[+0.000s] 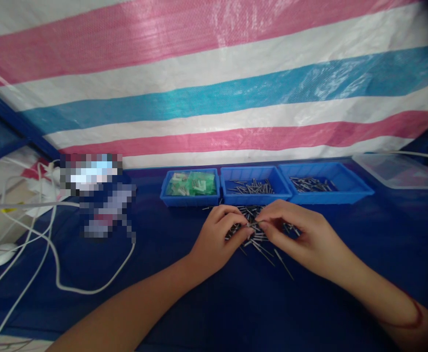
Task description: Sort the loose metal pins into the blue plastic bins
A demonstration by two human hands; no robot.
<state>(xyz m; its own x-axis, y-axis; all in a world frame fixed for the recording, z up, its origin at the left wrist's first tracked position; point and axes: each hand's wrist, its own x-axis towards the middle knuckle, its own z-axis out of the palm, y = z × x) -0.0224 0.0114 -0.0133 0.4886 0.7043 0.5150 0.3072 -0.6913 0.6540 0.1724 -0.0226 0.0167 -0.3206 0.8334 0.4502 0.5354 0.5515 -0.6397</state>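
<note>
- Pinching one slim metal piece [254,224] with the right hand [312,232], thumb and forefinger clamped on it, above the heap.
- Curling the left hand [214,232] at the other end, thumb and fingertips close together; cannot tell whether clamped there too.
- Can see a heap of similar pieces [260,239] below, too tangled to count, on the dark blue table [184,313].
- Count one stray piece [284,265] at the heap's near right edge, lying aslant.
- Count three blue trays in a row just beyond: green packets [195,184] in the left tray [190,201], more metal in the middle tray [260,199] and right tray [331,197].
- Find room nearer the body, between the forearms, and leftward as far as the white cables [96,292]; little ahead, with tray fronts so near the heap.
- Looking thin, straight and greyish, the held piece included; too small for finer detail.
</note>
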